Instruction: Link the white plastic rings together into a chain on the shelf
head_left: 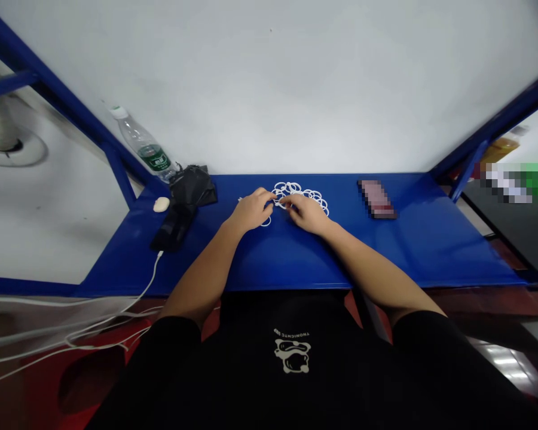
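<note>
A heap of small white rings (301, 192) lies on the blue table (296, 251) near the wall. My left hand (252, 209) rests at the heap's left edge, fingers curled and pinching a white ring. My right hand (308, 212) lies just in front of the heap with its fingers bent towards the left hand, fingertips on the same ring between the two hands. Another white ring (266, 222) peeks out under my left hand.
A plastic water bottle (144, 146) leans at the back left beside a crumpled black bag (192, 186). A dark phone (173, 229) with a white cable (149, 279) lies at the left, next to a small white object (161, 204). A blurred flat object (376, 199) sits at the right.
</note>
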{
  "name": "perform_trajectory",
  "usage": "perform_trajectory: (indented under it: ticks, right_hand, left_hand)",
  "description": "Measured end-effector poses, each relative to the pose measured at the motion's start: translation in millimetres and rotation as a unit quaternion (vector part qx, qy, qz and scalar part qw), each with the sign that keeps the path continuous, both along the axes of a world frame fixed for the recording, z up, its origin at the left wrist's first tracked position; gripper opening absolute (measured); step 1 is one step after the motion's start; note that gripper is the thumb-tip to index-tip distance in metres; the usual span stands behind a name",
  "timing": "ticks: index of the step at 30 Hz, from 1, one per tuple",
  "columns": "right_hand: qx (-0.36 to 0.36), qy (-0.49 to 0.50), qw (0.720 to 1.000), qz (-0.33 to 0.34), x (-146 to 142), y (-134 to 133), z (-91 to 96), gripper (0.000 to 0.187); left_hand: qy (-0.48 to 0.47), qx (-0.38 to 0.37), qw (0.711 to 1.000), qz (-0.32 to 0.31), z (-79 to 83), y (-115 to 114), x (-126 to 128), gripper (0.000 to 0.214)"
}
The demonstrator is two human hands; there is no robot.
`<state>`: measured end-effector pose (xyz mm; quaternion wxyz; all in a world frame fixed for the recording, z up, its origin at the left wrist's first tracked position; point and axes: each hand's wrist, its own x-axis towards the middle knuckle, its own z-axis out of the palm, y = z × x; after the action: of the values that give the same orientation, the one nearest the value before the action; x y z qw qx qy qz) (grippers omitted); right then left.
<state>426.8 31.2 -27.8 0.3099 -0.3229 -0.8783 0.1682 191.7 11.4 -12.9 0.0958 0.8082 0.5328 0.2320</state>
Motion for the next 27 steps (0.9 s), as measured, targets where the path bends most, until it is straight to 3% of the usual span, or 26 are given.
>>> perform_trajectory:
  ticks: [5,11,16,20,27]
  right_hand:
    - [-0.109,0.203,0.973,-0.001,-4,3,-3.3,0.015]
    - [-0.187,0.24,0.952,0.026,-4,5,-4.5,0.026]
    - [-0.166,0.213,0.962,0.031,0,5,-2.2,0.031]
    - [-0.137,0.207,0.969,0.013,0,5,-3.9,0.027]
    - [0.009,0.129,0.991,0.025,-1,-1,1.8,0.019]
  left_hand:
    - [-0.098,0.093,0.99,-0.035,-0.1,-2,8,0.027]
    - [-0.131,0.102,0.986,-0.012,5.9,-4,12,0.009]
    - [-0.128,0.11,0.985,-0.022,5.2,-5,13,0.026]
    - [-0.127,0.117,0.985,-0.028,3.8,-6,15,0.023]
    - [-0.142,0.14,0.98,-0.022,2.2,-8,18,0.02]
